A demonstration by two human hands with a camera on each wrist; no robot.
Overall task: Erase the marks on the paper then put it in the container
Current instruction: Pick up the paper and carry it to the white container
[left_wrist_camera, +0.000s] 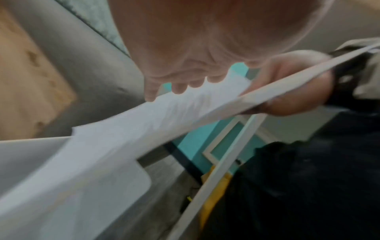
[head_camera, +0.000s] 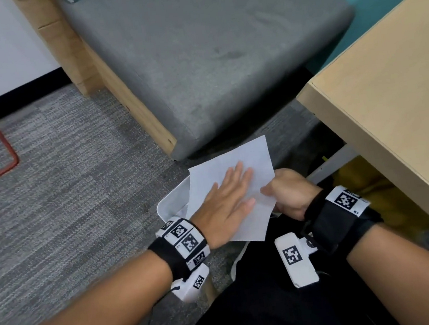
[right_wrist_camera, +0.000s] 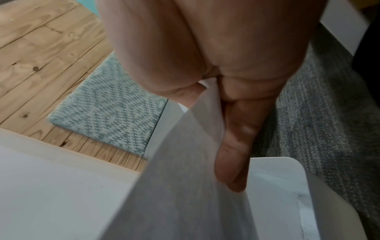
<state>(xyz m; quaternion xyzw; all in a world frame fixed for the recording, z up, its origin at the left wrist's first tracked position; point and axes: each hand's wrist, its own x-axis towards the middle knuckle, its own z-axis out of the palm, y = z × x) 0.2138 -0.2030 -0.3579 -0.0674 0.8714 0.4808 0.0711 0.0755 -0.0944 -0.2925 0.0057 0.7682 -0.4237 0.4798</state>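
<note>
A: How will that paper (head_camera: pixel 245 158) handle, do you reckon?

B: Light and limp, I'd judge. It's a single thin white sheet with fold creases, and it bows between the two hands. Nothing heavy or slippery, but it will crumple or tear if pulled hard, and a draught could lift it.

A: Where is it now?

B: Low down on the near side, held over the white container (head_camera: pixel 171 202) on the carpet, left of the worktop (head_camera: pixel 387 94). The sheet covers most of the opening; only the container's left rim and a corner show. In the right wrist view its lower edge hangs down inside the walls.

A: And the left hand (head_camera: pixel 226 203)?

B: Laid flat on top of the sheet, palm down, fingers (head_camera: pixel 238 171) straight and together, pointing to the far right. It presses; it grips nothing.

A: The right hand (head_camera: pixel 289 194)?

B: At the sheet's right edge, thumb on top and the fingers curled beneath, pinching the paper. The right wrist view shows the sheet running down between thumb and finger.

A: Best place to hold it?

B: An edge pinch like that one, I'd say, with the flat palm guiding the sheet down. Any marks are too blurred to judge
</note>
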